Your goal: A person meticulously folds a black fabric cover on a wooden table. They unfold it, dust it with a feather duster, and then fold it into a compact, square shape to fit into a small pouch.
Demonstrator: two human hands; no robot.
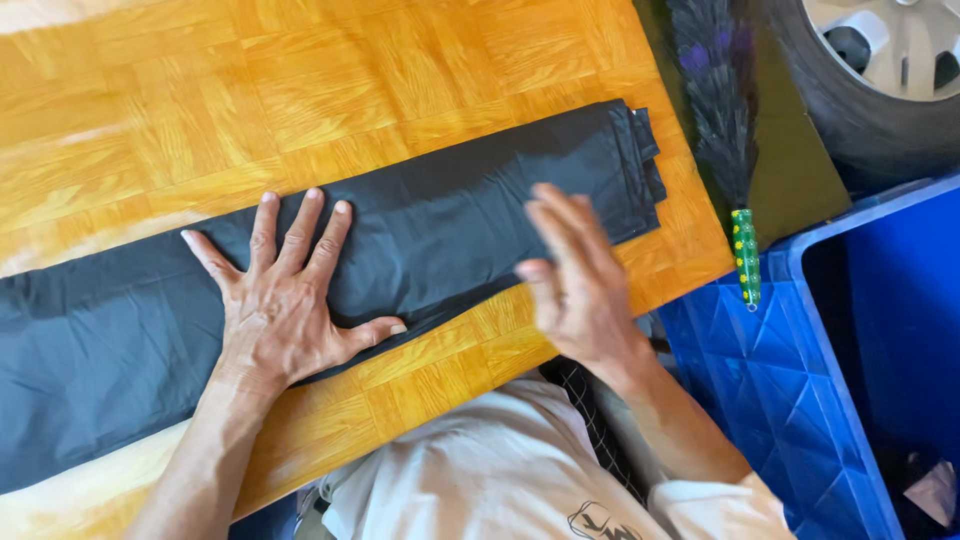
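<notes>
A long folded black cloth (430, 220) lies flat across the wooden table (300, 90), running from the lower left to the upper right. My left hand (285, 295) presses palm-down on its middle, fingers spread. My right hand (570, 275) hovers open and blurred above the cloth's right part, fingers together and pointing away, holding nothing.
A blue plastic crate (800, 370) stands right of the table. A dark feather duster with a green dotted handle (745, 255) lies between table and crate. A car tyre (870, 90) is at the upper right. My white shirt (500, 470) shows at the bottom.
</notes>
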